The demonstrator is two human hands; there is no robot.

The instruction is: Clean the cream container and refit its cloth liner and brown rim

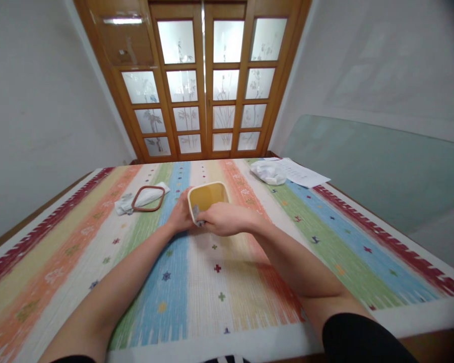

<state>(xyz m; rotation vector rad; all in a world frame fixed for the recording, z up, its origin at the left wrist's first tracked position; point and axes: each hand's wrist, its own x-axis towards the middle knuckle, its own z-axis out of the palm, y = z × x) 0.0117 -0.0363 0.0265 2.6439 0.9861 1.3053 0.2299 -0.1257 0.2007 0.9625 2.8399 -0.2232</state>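
A small bin [210,191] with a yellow inside and a pale rim is on the striped tablecloth, its opening turned towards me. My left hand [182,212] is closed around its left side. My right hand [221,218] reaches over the front of the rim. Its fingers are closed on a grey cloth [196,213], pressed against the near left inner wall. To the left lies a brown rounded-square ring [135,200], partly over a crumpled white and grey plastic bag [151,194].
A crumpled white plastic bag [269,172] sits at the far right beside printed paper sheets [302,174]. The striped tablecloth [207,292] covers the table. A pale green panel [363,161] leans along the right wall, and wooden glazed doors [208,80] stand beyond the table.
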